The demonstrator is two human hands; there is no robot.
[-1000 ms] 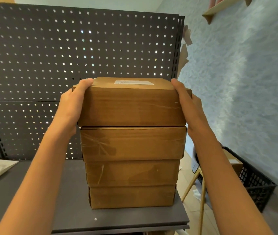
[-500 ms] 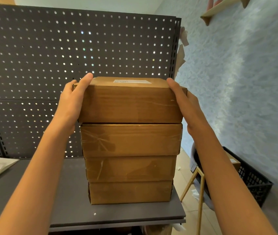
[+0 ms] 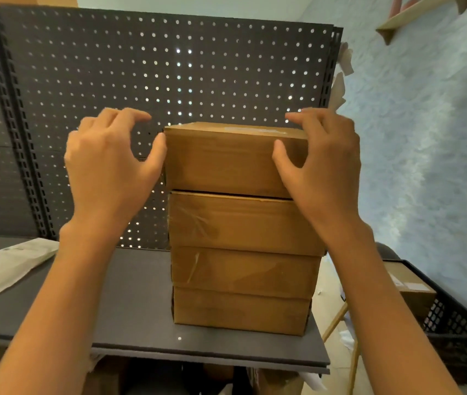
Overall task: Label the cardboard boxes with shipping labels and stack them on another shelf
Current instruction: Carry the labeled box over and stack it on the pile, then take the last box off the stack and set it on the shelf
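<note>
Four cardboard boxes (image 3: 242, 226) stacked on a dark shelf (image 3: 141, 323) before a perforated back panel (image 3: 169, 67), near its right end. Top box (image 3: 232, 159) sitting squarely on the pile, a pale shipping label (image 3: 251, 129) faintly visible on its lid. Left hand (image 3: 110, 169) just beside the box's left edge, fingers loosely curled and spread, thumb tip touching or almost touching the corner, nothing held. Right hand (image 3: 320, 163) overlapping the front right corner, likewise slack and gripping nothing, contact unclear. Probably light, stiff and slightly slick with tape; best taken by both side walls, palms flat. Black crate (image 3: 454, 337) with another box lower right; paper sheets (image 3: 7, 266) on the shelf at left.
</note>
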